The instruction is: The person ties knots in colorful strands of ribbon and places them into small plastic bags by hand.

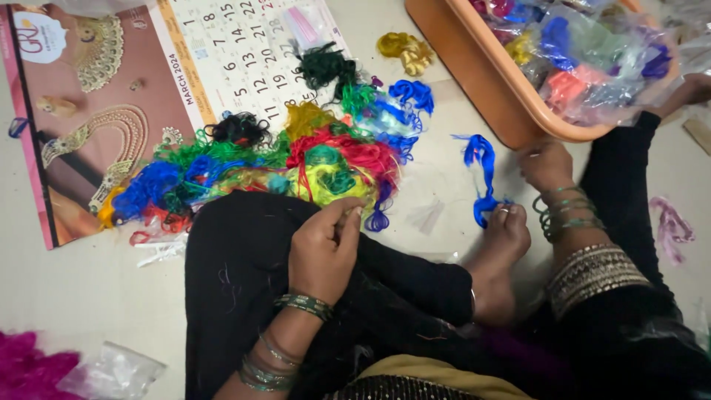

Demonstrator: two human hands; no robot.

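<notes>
Blue silk thread (pixel 483 178) is seen stretched between the right hand (pixel 546 164) and the foot (pixel 506 235) in the head view, its lower end looped round the toes, so that the skein appears to be kept taut by the foot while its upper end is worked. The right hand's fingers are curled inward near the thread's upper end, though whether the strand is actually pinched cannot be told. The left hand (pixel 324 252) is rested on the black-clothed knee (pixel 244 259), its fingertips drawn together as if on a fine strand; none can be made out. Just beyond the knee a tangled heap of coloured threads (pixel 296 163) is spread on the floor, within easy reach of the left hand, and partly laid over a wall calendar (pixel 126 96). A yellow skein (pixel 406 49) lies apart, near the orange plastic tray (pixel 474 81), in which bagged threads are packed. The tray's rim stands close to the right hand, so little room is left there; bare floor (pixel 429 200) is open between the heap and the blue thread. A pink tuft (pixel 29 364) and a clear bag (pixel 111 370) lie at the lower left corner.
</notes>
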